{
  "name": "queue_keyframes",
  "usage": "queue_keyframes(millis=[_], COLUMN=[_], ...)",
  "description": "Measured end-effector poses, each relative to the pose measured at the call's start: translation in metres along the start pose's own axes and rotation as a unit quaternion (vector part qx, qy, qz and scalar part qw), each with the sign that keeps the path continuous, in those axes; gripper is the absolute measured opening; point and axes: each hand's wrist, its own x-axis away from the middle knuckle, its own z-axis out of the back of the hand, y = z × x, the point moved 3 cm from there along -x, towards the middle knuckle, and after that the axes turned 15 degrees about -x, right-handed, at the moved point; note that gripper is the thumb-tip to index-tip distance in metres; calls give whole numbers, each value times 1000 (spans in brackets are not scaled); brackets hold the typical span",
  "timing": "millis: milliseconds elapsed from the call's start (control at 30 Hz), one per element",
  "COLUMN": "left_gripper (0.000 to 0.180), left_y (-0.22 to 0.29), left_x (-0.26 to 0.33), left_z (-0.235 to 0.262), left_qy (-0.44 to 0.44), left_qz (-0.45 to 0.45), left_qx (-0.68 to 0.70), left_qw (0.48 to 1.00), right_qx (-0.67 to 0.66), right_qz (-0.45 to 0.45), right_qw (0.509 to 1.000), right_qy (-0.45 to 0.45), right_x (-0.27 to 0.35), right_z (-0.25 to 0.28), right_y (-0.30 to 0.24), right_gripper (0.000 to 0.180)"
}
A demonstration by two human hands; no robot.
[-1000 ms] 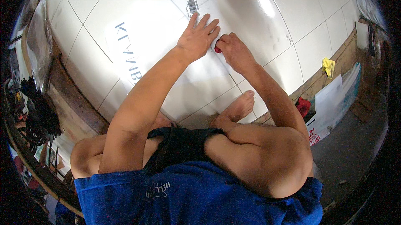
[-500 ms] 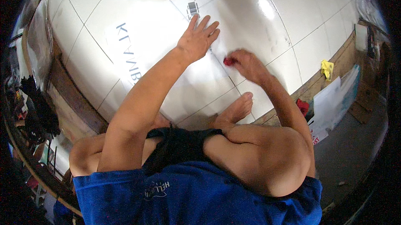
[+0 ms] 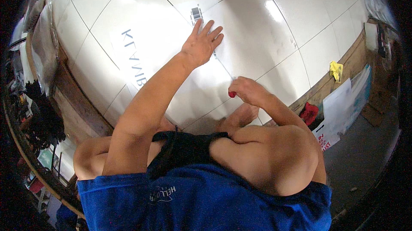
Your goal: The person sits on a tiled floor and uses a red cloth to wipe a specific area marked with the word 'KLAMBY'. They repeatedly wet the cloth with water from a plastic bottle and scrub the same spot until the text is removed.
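Observation:
On the tiled floor lies a thin whitish sheet (image 3: 165, 37) bearing large dark lettering and a barcode label (image 3: 196, 14). My left hand (image 3: 200, 45) rests flat on it with fingers spread, just below the barcode. My right hand (image 3: 251, 91) is closed, fingers pinched round a small red thing (image 3: 232, 94); most of it is hidden, so its kind cannot be told. A thin bluish line on or along the sheet's right side runs from near my left hand to my right fingertips. Both hands are apart, the right one nearer my body.
My bare foot (image 3: 240, 117) stands just below my right hand. A wooden ledge (image 3: 317, 93) borders the floor at right, with a yellow scrap (image 3: 336, 72), a red cloth-like item (image 3: 309, 113) and papers (image 3: 339, 106). Another wooden beam (image 3: 81, 93) edges the left.
My right hand has moved down toward my foot with the red thing pinched in it. My left hand has stayed nearly in place on the sheet.

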Motion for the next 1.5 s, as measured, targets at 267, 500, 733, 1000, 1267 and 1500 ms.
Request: queue_keyframes(millis=[267, 500, 733, 1000, 1267, 1500], left_gripper=[53, 51, 51, 45, 54, 39], left_y=[0, 3, 58, 128, 140, 83], left_x=[1, 3, 41, 71, 71, 94], left_z=[8, -2, 11, 12, 4, -9], left_qy=[-4, 38, 241, 156, 85, 99], left_qz=[3, 17, 5, 7, -1, 117], left_qx=[-9, 6, 234, 218, 199, 304], left_qw=[1000, 999, 942, 964, 976, 940], right_qx=[83, 70, -211, 57, 166, 182], right_qz=[91, 50, -92, 82, 138, 103], right_qw=[977, 996, 944, 990, 958, 940], right_qy=[176, 23, 236, 100, 191, 269], right_x=[-61, -10, -7, -69, -153, -176], right_z=[34, -9, 74, 60, 128, 181], right_y=[-7, -5, -5, 1, 29, 32], right_gripper=[5, 15, 8, 16, 11, 14])
